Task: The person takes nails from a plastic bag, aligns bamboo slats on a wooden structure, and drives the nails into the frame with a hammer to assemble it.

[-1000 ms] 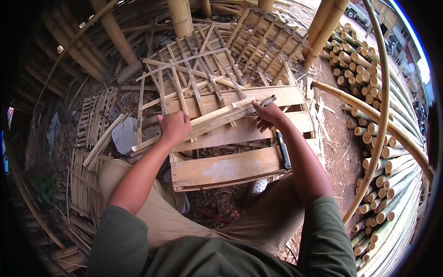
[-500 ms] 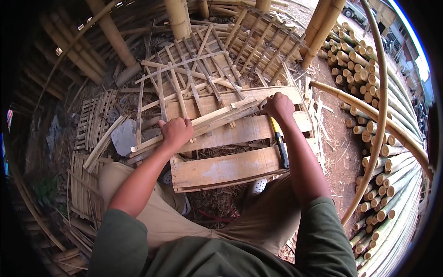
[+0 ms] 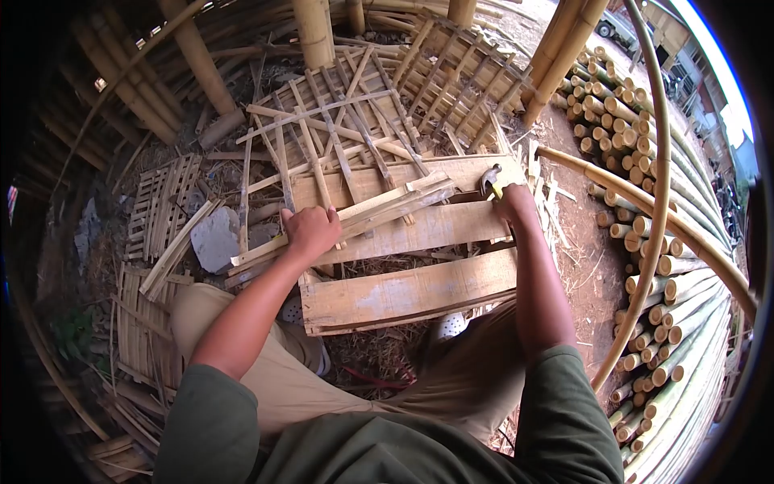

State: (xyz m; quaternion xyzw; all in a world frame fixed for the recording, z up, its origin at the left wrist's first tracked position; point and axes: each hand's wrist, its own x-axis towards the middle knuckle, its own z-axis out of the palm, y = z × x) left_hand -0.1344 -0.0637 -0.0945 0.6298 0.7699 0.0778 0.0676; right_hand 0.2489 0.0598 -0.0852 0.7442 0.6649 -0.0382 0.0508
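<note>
My left hand (image 3: 313, 232) is closed around a bundle of bamboo strips (image 3: 395, 202) that slants across a low bench of wooden planks (image 3: 403, 289). Over the right end of the bench, my right hand (image 3: 516, 206) grips a claw hammer (image 3: 490, 177). Its metal head points up and away from me, with a bit of yellow handle showing just below it; my hand and forearm hide most of the handle. Beyond the strips, a lattice of crossed bamboo slats (image 3: 322, 121) leans against the far edge of the bench.
Another slatted panel (image 3: 459, 77) stands farther back, near bamboo posts (image 3: 313, 36). A large stack of cut bamboo poles (image 3: 669, 266) fills the right side. One curved pole (image 3: 657, 161) arches between me and the stack. A grey block (image 3: 215, 240) lies at left among loose slats.
My right hand has shifted from the hammer's head to its handle and lifted it off the planks, turning the head upward. My left hand stays on the strips.
</note>
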